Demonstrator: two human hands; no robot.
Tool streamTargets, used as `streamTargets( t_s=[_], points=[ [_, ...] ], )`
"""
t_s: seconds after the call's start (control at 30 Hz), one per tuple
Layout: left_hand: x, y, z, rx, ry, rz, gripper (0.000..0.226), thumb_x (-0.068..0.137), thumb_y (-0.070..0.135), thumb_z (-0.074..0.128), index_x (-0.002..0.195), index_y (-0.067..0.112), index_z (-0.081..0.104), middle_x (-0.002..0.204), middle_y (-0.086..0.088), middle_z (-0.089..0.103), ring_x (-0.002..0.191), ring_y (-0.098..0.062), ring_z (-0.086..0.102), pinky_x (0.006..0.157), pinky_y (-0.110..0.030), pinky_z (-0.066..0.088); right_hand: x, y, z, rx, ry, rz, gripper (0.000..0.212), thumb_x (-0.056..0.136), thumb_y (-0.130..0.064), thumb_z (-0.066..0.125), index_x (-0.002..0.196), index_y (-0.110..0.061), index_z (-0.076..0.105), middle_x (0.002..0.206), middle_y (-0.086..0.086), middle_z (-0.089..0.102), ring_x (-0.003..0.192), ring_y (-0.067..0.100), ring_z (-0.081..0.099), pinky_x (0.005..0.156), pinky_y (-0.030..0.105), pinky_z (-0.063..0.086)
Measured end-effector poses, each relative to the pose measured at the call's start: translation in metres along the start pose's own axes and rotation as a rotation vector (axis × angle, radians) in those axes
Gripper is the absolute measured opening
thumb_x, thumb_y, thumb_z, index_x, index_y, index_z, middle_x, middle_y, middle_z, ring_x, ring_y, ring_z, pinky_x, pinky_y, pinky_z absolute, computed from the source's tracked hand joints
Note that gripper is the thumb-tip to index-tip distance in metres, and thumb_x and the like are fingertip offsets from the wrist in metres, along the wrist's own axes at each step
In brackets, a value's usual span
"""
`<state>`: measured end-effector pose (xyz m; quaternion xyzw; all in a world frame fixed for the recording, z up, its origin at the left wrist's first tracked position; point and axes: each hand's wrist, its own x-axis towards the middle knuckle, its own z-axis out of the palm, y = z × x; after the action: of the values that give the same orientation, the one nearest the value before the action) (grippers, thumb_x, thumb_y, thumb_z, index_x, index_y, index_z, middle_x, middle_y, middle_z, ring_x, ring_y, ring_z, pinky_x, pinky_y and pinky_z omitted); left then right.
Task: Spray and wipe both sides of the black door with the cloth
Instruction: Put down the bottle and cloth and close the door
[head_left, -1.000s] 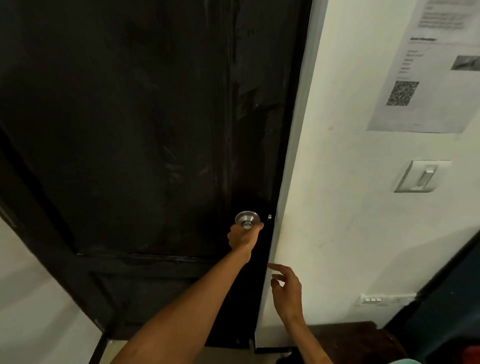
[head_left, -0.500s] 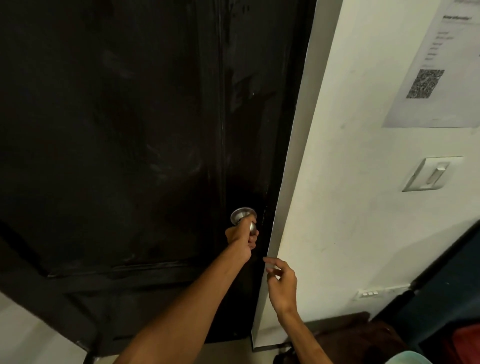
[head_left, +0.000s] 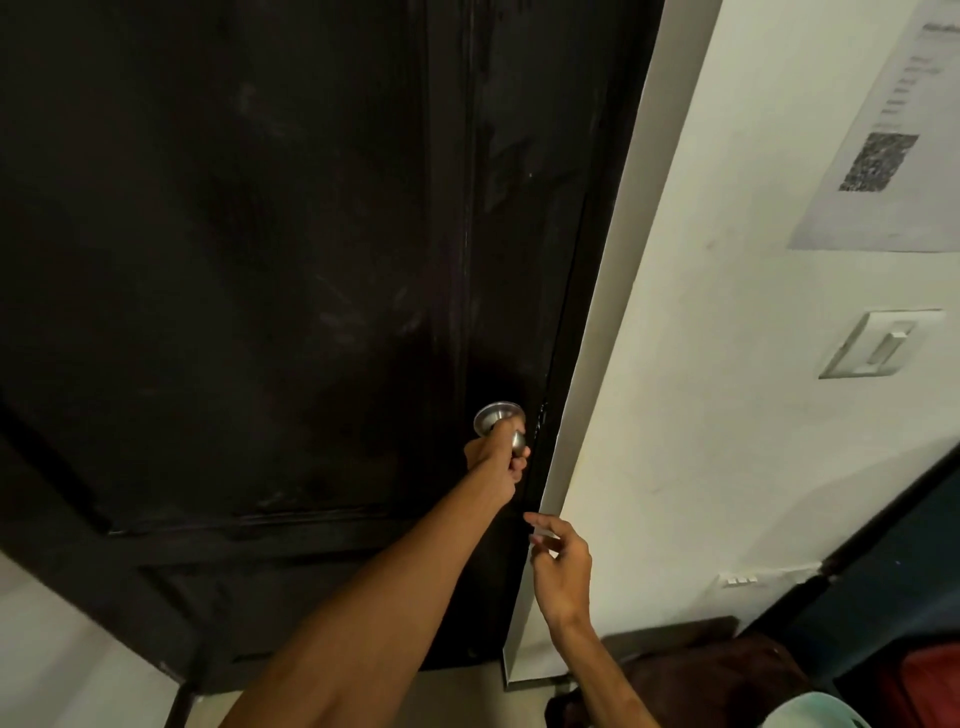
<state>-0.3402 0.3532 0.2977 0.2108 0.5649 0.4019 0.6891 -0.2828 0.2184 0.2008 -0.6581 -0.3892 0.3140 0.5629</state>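
Since a second ago your left hand (head_left: 496, 454) has slid from under the knob (head_left: 501, 422) to wrap its fingers round it, and the door (head_left: 260, 260) now stands nearly flush with the white frame (head_left: 618, 312). Your right hand (head_left: 561, 569) hovers by the door's edge below the knob, fingers loosely bent, holding nothing. A switch (head_left: 875, 345) and a sheet (head_left: 893, 156) hang on the wall to the right.
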Motion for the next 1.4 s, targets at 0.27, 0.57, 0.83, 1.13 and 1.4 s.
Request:
streamTargets(
  t_s=[0.27,0.57,0.83,1.13,1.4],
  points=[
    [-0.013,-0.006,-0.013,0.094,-0.035,0.064,0.043,0.082,0.033,0.085,0.108,0.007,0.062,0.08,-0.011,0.07,0.052,-0.013,0.059,0.043,-0.019,0.042,-0.014,-0.017,-0.011,0.031,-0.009,-0.029,0.046,0.092,0.018,0.055,0.115,-0.02,0.07,0.117,-0.011,0.066,0.106,0.008,0.065,0.082,0.01,0.053],
    [-0.034,-0.004,-0.035,0.158,-0.116,0.107,0.061,0.083,0.048,0.082,0.127,0.013,0.06,0.111,-0.017,0.072,0.085,-0.027,0.076,0.061,-0.03,0.056,-0.021,-0.036,-0.02,0.034,-0.027,-0.063,0.049,0.093,0.016,0.056,0.116,-0.025,0.067,0.117,-0.016,0.064,0.107,0.008,0.064,0.089,0.015,0.055],
    [-0.061,-0.002,-0.069,0.243,-0.056,0.142,0.064,0.087,0.052,0.077,0.134,0.013,0.06,0.116,-0.012,0.07,0.096,-0.026,0.074,0.07,-0.034,0.057,-0.031,-0.052,-0.026,0.026,-0.072,-0.174,0.047,0.092,0.016,0.055,0.118,-0.021,0.066,0.116,-0.012,0.065,0.105,0.01,0.066,0.087,0.018,0.056],
    [-0.109,-0.023,-0.162,0.27,0.134,0.274,0.047,0.089,0.051,0.076,0.122,0.021,0.063,0.113,-0.004,0.072,0.094,-0.022,0.076,0.076,-0.034,0.058,-0.065,-0.062,0.003,-0.014,-0.24,-0.189,0.049,0.092,0.011,0.052,0.122,-0.023,0.069,0.122,-0.008,0.065,0.104,-0.001,0.063,0.093,0.022,0.053],
    [-0.183,-0.037,-0.313,0.215,0.502,0.486,0.04,0.088,0.041,0.082,0.116,0.019,0.064,0.108,-0.007,0.075,0.092,-0.023,0.074,0.075,-0.034,0.058,-0.135,-0.099,0.094,0.044,-0.532,-0.208,0.043,0.09,0.007,0.059,0.111,-0.028,0.069,0.119,-0.007,0.068,0.105,0.01,0.065,0.093,0.034,0.056]
  ],
)
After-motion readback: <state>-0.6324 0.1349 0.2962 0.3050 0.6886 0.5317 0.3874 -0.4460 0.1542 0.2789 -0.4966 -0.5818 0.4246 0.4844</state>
